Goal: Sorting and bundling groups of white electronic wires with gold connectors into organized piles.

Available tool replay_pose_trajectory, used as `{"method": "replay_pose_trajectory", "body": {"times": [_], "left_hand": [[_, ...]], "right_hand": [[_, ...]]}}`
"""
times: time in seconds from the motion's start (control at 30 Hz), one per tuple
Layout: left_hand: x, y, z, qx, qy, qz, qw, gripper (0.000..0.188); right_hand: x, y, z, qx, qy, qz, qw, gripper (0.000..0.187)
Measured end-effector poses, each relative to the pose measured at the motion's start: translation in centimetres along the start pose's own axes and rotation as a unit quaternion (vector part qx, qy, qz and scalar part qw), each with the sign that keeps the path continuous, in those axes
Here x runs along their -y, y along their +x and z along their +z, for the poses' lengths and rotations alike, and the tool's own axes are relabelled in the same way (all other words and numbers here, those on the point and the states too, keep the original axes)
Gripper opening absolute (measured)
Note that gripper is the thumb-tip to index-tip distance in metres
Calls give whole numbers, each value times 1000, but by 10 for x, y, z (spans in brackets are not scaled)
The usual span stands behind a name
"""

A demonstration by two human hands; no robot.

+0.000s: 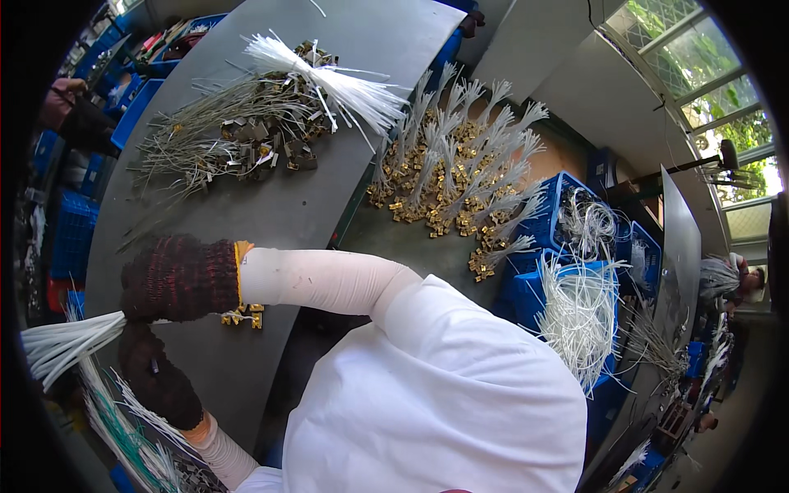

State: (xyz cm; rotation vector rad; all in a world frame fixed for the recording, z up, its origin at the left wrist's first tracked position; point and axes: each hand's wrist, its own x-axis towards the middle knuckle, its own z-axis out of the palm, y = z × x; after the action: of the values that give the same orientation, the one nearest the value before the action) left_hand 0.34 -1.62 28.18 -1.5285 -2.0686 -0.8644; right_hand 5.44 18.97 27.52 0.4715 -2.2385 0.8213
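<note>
Both my hands wear dark, red-flecked knit gloves and meet at the left of the table. My right hand [177,279], its arm in a white sleeve, is curled at the right end of a bundle of white wires [70,341]. Just below it my left hand [156,374] is closed against the same bundle. The wires fan out leftward from between the gloves, past the table edge. Small gold metal clips [244,316] show under my right wrist, and the gloves hide whether they join the bundle. Most of my fingertips are hidden.
On the grey table [246,218] lies a pile of grey wires with metal clips [246,123], topped by white wires [337,82]. Beyond stand many gold-clipped bundles [452,164]. Blue crates [534,287] of loose wires are at right; more white and green wires [123,435] lie lower left.
</note>
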Motion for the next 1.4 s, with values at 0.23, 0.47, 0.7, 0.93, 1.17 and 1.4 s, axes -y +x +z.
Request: {"method": "replay_pose_trajectory", "body": {"times": [0.23, 0.47, 0.7, 0.93, 1.17, 1.4], "left_hand": [[-7, 6, 4, -26, -16, -23, 999, 20], [26, -24, 27, -158, 33, -158, 974, 17], [29, -44, 3, -180, 24, -229, 956, 18], [9, -35, 1, -65, 167, -74, 981, 13], [-6, -40, -2, -132, 105, -149, 974, 7], [-9, 4, -15, -42, -13, 75, 996, 13]], "right_hand": [[0, 1, -25, -5, -143, -41, 989, 11], [-35, -4, -2, 51, -129, 85, 987, 18], [-29, 23, -5, 34, -177, 59, 982, 20], [-29, 33, -3, 19, -48, 82, 995, 18], [-62, 7, 23, 34, 97, 223, 969, 21], [-83, 20, 48, 36, -53, 81, 995, 20]]}}
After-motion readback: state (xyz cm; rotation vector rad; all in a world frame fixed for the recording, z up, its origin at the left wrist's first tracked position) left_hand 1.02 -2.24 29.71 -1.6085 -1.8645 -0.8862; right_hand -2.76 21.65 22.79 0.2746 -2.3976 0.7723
